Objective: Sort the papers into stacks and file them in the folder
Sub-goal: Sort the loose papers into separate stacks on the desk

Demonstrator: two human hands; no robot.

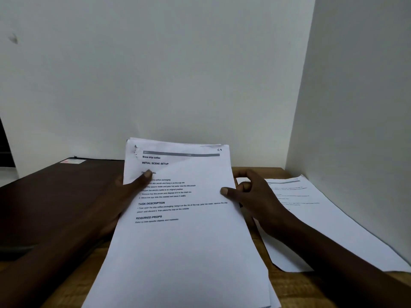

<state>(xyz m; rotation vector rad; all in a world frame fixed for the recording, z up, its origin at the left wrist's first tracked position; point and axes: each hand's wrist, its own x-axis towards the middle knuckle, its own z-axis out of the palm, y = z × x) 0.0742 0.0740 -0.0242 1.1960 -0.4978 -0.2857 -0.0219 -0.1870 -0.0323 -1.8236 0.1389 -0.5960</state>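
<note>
The person holds a bundle of papers (178,241) between both hands, lifted off the tabletop (300,290) and tilted toward the face. In this position the print of the top page can be read. The page has the title "Brew drip coffee" and a handwritten number in its far right corner. I think it is being read to decide to which stack it belongs.

The left hand (126,196) grips the left edge of the bundle. Its thumb (146,174) lies on the print, and its other fingers are under the paper and hidden. This hand seems to carry most of the weight. The right hand (260,196) is at the right edge, where its thumb (225,191) presses on the top page and its curled fingers are beside and behind the edge. It looks like a pinch made to draw the top sheet away, but I cannot tell how many sheets it has.

Just to the right of the right hand, some loose sheets (311,218) lie flat on the tabletop, close to the side wall. Probably this is a stack already begun, placed where the right hand can reach it with a short move.

To the left of the left hand lies a dark folder (55,192), flat and, as it seems, closed, with a small label (72,161) at its far corner. It lies apart from the papers, so I judge that the filing comes later. The task looks to be at an early stage: most papers are in the hands and nothing is seen in the folder.
</note>
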